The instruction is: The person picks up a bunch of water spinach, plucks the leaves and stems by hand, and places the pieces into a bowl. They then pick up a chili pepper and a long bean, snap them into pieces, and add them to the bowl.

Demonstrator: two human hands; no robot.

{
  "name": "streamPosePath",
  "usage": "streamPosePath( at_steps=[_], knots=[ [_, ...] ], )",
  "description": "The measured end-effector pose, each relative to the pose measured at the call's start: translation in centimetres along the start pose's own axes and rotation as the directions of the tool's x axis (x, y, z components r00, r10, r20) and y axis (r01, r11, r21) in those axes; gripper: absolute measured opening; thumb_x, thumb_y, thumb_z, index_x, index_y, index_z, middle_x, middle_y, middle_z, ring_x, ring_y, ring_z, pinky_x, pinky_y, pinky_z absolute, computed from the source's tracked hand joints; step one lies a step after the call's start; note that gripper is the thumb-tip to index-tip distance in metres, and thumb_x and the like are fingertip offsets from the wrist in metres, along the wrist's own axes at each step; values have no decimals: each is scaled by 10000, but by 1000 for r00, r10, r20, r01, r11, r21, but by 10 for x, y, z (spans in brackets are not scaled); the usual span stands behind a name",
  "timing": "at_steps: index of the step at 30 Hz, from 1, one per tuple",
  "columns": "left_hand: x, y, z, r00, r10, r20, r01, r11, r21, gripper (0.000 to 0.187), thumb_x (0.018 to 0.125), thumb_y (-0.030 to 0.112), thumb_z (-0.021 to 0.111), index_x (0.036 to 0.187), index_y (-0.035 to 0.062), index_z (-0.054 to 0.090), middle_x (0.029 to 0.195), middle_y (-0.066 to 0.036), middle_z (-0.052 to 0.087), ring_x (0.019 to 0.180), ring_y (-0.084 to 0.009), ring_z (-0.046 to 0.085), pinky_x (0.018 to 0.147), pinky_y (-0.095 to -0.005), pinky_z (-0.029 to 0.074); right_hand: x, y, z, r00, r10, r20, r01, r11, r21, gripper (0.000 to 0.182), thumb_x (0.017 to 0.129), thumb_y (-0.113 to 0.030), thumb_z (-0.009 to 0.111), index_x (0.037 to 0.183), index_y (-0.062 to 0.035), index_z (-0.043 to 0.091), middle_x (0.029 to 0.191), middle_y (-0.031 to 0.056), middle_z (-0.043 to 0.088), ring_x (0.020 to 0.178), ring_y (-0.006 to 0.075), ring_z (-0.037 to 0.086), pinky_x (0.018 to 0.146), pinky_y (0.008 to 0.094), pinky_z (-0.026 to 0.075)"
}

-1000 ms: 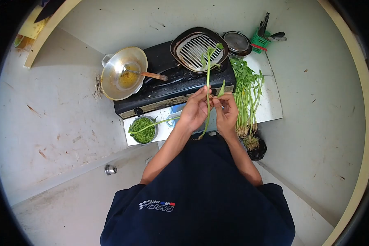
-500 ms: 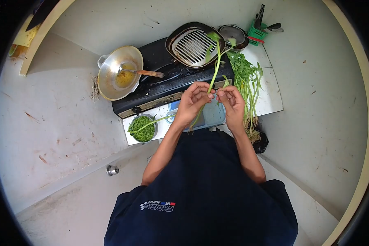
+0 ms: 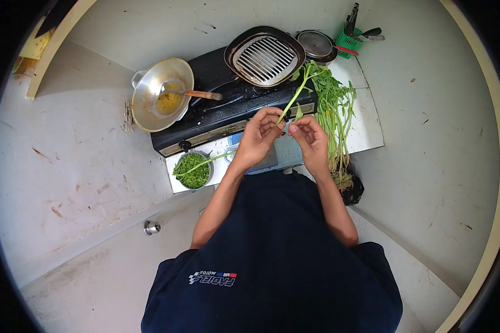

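My left hand (image 3: 260, 137) is closed around a leafy green stem (image 3: 295, 100), which slants up and to the right with its leafy tip near the grill pan. Close beside it, my right hand (image 3: 312, 145) pinches a small green leaf (image 3: 299, 112) between thumb and fingers. Under both hands is a blue plastic container (image 3: 288, 151), partly covered by them. To the right of my right hand lies a bunch of leafy greens (image 3: 334, 105) with roots on. A pot of chopped greens (image 3: 193, 172) stands left of my left forearm, with a loose stem across it.
A black gas stove (image 3: 214, 114) carries a wok (image 3: 144, 108) with a wooden-handled spatula (image 3: 205, 95) and a square grill pan (image 3: 265, 57). Behind on the right are a lidded pan (image 3: 315, 44) and a green utensil basket (image 3: 347, 43). Walls close in on both sides.
The stem in my left hand has tipped lower, its leafy tip moving down from over the grill pan. My right hand has shifted slightly left, still pinching the leaf.
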State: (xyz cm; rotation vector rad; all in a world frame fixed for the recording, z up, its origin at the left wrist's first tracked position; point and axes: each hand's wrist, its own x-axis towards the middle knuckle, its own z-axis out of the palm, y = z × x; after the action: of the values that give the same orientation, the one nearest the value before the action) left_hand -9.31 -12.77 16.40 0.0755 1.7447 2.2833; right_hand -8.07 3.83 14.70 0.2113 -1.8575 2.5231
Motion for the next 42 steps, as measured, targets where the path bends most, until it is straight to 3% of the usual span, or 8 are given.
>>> streamPosePath(
  at_steps=[6, 9, 13, 17, 24, 30, 33, 42],
  knots=[
    [-2, -3, -13, 995, 83, -54, -81, 996, 30, 285, 985, -21, 602, 1260, 39, 553, 1081, -1, 630, 963, -61, 589, 796, -212, 466, 8, -3, -30, 997, 16, -80, -15, 1000, 14, 109, 997, -85, 659, 1047, -4, 605, 978, 59, 672, 900, 118, 621, 838, 261, 489],
    [-6, 0, -17, 992, 83, -96, -86, 996, -25, 228, 1002, 55, 612, 1227, 32, 577, 1015, 9, 616, 839, -45, 525, 713, -212, 421, 16, 11, -53, 990, 100, -101, -115, 981, -156, 99, 1001, -89, 648, 1036, 2, 624, 982, 67, 698, 889, 120, 627, 828, 265, 492],
    [-8, -8, -26, 984, 46, -170, -61, 995, -83, 183, 1033, 115, 586, 1193, 28, 603, 951, 17, 599, 774, -46, 466, 677, -222, 383, 4, 88, -100, 980, 158, -121, -199, 806, -558, 69, 953, -61, 656, 981, -5, 684, 877, 62, 719, 823, 125, 653, 781, 280, 516],
    [-12, -11, -36, 981, 32, -189, -55, 991, -119, 187, 1055, 139, 561, 1198, 28, 609, 939, 16, 597, 767, -47, 470, 677, -212, 388, -17, 158, -122, 956, 273, -109, -274, 691, -669, 76, 909, -47, 667, 969, -8, 695, 846, 94, 751, 722, 160, 691, 710, 305, 537],
    [-15, -10, -44, 979, 20, -205, -56, 984, -170, 216, 1054, 140, 559, 1233, 33, 617, 940, 8, 608, 743, -45, 469, 657, -206, 391, 0, 183, -116, 972, 207, -108, -215, 619, -755, 102, 867, -6, 627, 946, -6, 691, 837, 108, 742, 761, 215, 724, 711, 335, 552],
    [-18, -9, -45, 980, 5, -198, -36, 988, -153, 237, 1056, 149, 550, 1252, 26, 604, 945, 3, 594, 762, -57, 466, 669, -212, 382, 0, 217, -123, 970, 202, -138, -183, 222, -958, 129, 867, -140, 662, 923, -28, 695, 853, 180, 739, 805, 365, 725, 739, 464, 572],
    [-20, -7, -48, 980, 3, -198, -32, 989, -143, 241, 1058, 161, 548, 1248, 24, 604, 947, 4, 586, 776, -62, 465, 683, -218, 383, -2, 214, -119, 951, 276, -136, -168, 97, -981, 171, 879, -193, 670, 954, -40, 684, 879, 212, 733, 815, 391, 719, 751, 491, 575],
    [-20, -9, -50, 977, 16, -212, -48, 988, -146, 252, 1071, 169, 527, 1274, 37, 594, 945, -2, 590, 752, -57, 465, 678, -216, 388, -15, 211, -112, 960, 277, -40, -39, -10, -999, 183, 905, -213, 668, 975, -45, 651, 892, 206, 732, 827, 387, 719, 832, 523, 522]
  ],
)
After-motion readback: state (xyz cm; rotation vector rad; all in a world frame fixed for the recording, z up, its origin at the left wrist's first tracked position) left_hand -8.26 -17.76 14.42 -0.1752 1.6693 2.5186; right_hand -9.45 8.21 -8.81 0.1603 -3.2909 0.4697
